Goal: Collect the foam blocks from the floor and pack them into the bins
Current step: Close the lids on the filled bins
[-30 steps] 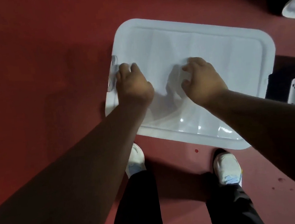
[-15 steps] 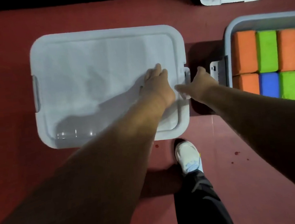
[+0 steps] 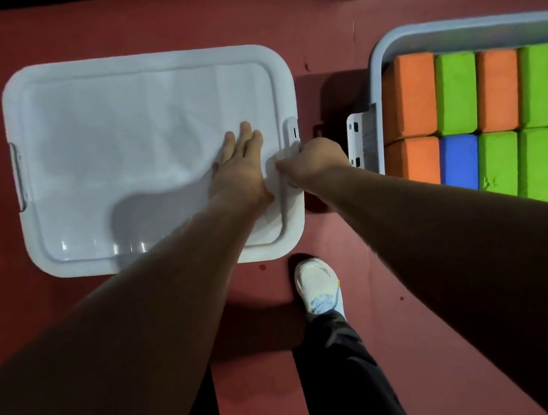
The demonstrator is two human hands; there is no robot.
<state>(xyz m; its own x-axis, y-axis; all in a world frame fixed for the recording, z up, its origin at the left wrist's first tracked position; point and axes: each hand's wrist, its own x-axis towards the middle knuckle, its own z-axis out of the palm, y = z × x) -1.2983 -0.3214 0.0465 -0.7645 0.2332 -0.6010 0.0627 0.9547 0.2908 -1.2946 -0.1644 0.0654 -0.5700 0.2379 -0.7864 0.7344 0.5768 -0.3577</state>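
Lid's right-end latch (image 3: pixel 291 136) gets gripped by the right hand (image 3: pixel 315 161); left hand (image 3: pixel 241 166) is pressed flat, fingers loose, just inboard on the lid (image 3: pixel 119 140).

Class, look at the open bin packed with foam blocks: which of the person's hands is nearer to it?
Right. The right hand grips the closed bin's latch, just across a floor gap from the open bin. The left hand lies flat on the lid, farther away.
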